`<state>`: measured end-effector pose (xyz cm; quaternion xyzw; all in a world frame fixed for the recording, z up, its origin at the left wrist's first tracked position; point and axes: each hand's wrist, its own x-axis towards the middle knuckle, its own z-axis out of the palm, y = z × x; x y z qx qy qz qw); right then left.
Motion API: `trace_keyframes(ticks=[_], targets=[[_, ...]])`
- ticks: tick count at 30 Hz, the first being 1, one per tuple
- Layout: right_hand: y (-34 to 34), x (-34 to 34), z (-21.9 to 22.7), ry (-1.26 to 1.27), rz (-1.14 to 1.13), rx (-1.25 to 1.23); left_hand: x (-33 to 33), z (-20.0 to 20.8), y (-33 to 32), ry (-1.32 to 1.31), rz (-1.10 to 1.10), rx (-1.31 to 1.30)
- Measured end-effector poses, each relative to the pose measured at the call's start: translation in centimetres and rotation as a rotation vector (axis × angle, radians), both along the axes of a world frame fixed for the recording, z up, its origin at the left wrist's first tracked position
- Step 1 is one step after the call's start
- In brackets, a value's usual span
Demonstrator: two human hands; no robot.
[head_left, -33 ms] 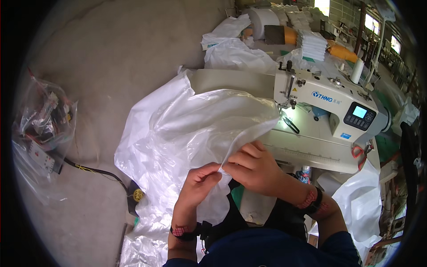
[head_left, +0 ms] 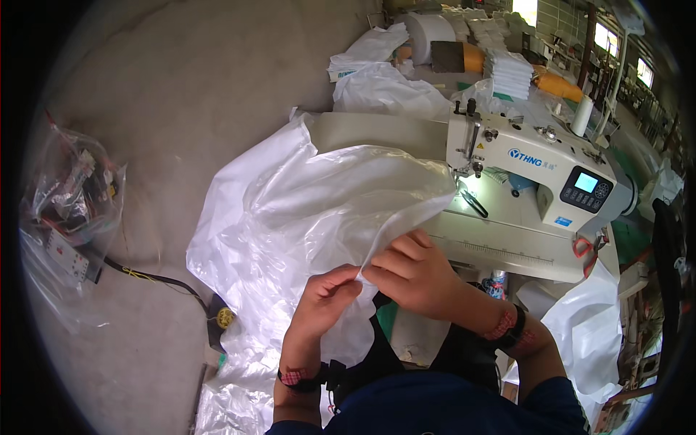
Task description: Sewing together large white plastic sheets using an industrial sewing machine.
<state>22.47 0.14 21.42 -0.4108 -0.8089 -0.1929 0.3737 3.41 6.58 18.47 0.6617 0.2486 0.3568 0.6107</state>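
The head view came from the left one of two fisheye cameras on the person's head, and it looked steeply down and somewhat forward, over the dark blue shirt [head_left: 449, 406] at the lower edge. It stood near to the left hand [head_left: 324, 303] and the right hand [head_left: 413, 274], below the middle, while the sewing machine [head_left: 500, 141] was to the right and the white stack [head_left: 510, 74] lay far at the top. The round, dark-rimmed field took in also the grey floor [head_left: 188, 101] along the left side.
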Motion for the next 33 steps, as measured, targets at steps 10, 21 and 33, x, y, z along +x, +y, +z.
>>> trace_keyframes(ticks=[10,21,33], targets=[[0.9,2.0,-0.1,0.704,0.031,-0.167,-0.1,-0.7,0.2,-0.026,0.027,-0.221],[0.9,0.4,-0.7,0.078,0.053,-0.044,0.4,-0.7,0.1,-0.037,0.074,-0.167],[1.8,1.4,-0.7,0.589,0.136,-0.287,0.1,-1.8,0.6,-0.084,0.136,-0.270]])
